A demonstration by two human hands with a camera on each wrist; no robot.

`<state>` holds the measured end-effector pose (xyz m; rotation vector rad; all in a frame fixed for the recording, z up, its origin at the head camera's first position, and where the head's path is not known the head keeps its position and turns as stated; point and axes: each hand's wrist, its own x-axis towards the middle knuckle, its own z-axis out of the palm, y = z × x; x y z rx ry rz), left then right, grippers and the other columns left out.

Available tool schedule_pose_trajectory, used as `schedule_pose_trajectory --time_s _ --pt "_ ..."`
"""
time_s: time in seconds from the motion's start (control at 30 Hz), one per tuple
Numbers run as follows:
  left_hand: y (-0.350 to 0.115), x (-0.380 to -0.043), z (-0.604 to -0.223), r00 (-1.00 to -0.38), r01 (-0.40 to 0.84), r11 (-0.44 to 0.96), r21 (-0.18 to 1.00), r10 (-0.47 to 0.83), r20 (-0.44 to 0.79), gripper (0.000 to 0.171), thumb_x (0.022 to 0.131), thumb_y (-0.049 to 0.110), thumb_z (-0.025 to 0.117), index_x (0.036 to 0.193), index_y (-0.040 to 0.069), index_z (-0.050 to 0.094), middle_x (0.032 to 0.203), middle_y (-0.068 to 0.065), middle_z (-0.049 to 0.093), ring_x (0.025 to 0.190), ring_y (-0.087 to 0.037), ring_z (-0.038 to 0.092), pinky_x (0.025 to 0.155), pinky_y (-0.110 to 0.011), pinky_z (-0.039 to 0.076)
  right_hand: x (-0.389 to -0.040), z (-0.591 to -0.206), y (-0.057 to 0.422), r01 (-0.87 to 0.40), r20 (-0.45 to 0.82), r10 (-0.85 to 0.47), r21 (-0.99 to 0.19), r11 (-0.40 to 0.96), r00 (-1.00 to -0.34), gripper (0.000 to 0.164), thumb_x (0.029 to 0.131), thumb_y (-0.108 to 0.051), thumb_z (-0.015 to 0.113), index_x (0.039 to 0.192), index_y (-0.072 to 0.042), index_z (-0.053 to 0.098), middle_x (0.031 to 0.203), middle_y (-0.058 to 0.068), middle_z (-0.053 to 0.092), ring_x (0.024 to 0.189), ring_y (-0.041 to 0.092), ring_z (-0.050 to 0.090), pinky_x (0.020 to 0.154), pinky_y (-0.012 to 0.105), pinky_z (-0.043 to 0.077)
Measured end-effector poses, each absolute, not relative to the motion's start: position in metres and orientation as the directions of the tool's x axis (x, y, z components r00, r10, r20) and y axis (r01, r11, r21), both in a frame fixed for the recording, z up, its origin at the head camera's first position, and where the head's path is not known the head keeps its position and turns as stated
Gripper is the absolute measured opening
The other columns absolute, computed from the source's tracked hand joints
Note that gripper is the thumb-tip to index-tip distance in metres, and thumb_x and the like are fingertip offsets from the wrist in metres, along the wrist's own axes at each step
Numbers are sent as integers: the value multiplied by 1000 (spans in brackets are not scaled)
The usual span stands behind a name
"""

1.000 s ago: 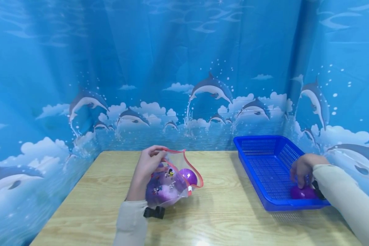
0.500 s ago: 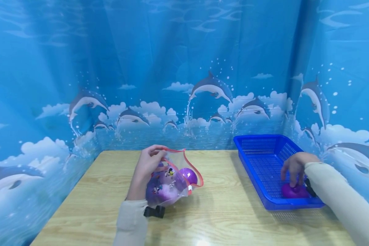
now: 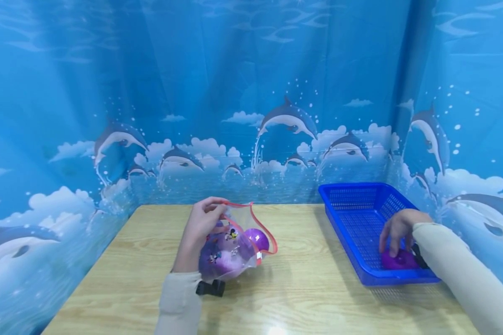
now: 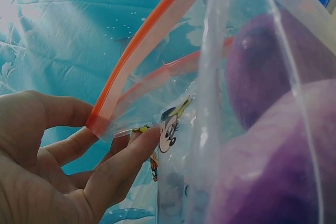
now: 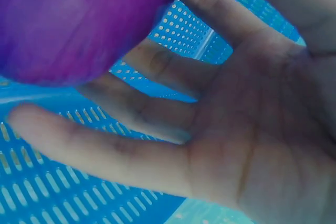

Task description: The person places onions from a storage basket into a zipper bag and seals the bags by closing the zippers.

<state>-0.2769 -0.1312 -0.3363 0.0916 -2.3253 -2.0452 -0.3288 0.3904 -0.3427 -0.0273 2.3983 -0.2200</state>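
Note:
In the head view my left hand (image 3: 201, 225) pinches the edge of a clear zip bag (image 3: 234, 251) with a red-orange seal and printed cartoon figures. The bag's mouth gapes to the right. Several purple balls bulge inside it, one a shiny purple ball (image 3: 257, 239) near the opening. The left wrist view shows my fingers (image 4: 123, 163) at the seal's corner (image 4: 98, 121). On the right, my right hand (image 3: 400, 228) reaches into a blue basket (image 3: 339, 237), its fingers bent round another purple ball (image 5: 79, 24); the palm stays off the ball.
The bag and basket stand apart on a pale wooden table (image 3: 302, 284). A blue dolphin-print curtain (image 3: 251, 116) hangs behind and at both sides. The basket has perforated walls and a raised rim (image 3: 362, 184).
My right hand and the purple ball under it have shifted left within the basket, and the fingers have moved down round the ball. The left hand and bag stay still.

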Motion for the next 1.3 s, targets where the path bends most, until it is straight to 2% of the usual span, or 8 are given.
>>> schedule_pose_trajectory --time_s 0.2,0.37,0.47,0.53,0.67,0.77,1.03,1.3 --pt "-131 -276 -336 -997 -16 128 992 -71 -7 28 103 19 60 128 9 69 114 -15 66 101 -30 66 74 -35 69 -330 -346 390 68 -718 -126 -235 970 -685 29 83 -14 81 110 -21 78 122 15 66 101 38 69 92 59 61" --pt "-131 -277 -336 -997 -16 131 991 -76 -6 27 103 20 60 127 10 70 115 -15 66 95 -25 66 74 -36 69 -329 -348 391 89 -733 -149 -275 957 -664 27 83 -10 79 109 -18 77 116 8 65 98 31 67 89 49 61" --pt "-131 -277 -336 -997 -17 132 991 -76 -7 27 104 20 60 127 10 69 116 -15 66 94 -23 65 75 -36 69 -329 -350 394 131 -722 -165 -335 933 -672 29 82 -7 80 109 -14 76 113 8 65 99 28 64 85 43 60" --pt "-131 -277 -336 -997 -18 135 991 -76 -8 28 104 20 60 128 10 69 116 -15 66 95 -23 66 75 -36 69 -330 -349 397 141 -706 -192 -384 913 -682 32 81 -3 79 111 -12 74 117 9 63 101 28 62 85 44 61" --pt "-131 -277 -336 -997 -18 134 991 -78 -8 27 104 20 60 128 10 69 116 -15 66 93 -22 65 75 -36 69 -331 -342 402 139 -672 -264 -483 865 -692 42 79 3 76 119 -9 70 128 17 57 110 31 60 85 57 63" --pt "-131 -277 -336 -997 -17 135 991 -80 -6 26 103 20 61 126 12 70 114 -14 66 92 -21 64 74 -35 69 -329 -333 404 121 -637 -307 -536 835 -707 45 80 2 77 123 -9 68 135 22 53 113 35 59 84 61 64" --pt "-132 -277 -336 -996 -17 150 989 -86 -4 25 103 20 61 125 13 71 114 -14 66 95 -23 64 74 -35 68 -325 -312 399 41 -523 -387 -633 773 -759 47 85 -7 79 130 -10 66 137 18 55 113 32 60 84 52 66" --pt "-132 -277 -336 -996 -15 147 989 -85 -3 24 102 20 61 123 13 71 116 -14 66 97 -24 65 75 -35 68 -324 -297 386 -81 -418 -449 -654 752 -790 46 89 -16 79 133 -10 65 143 23 52 113 29 60 83 46 66"
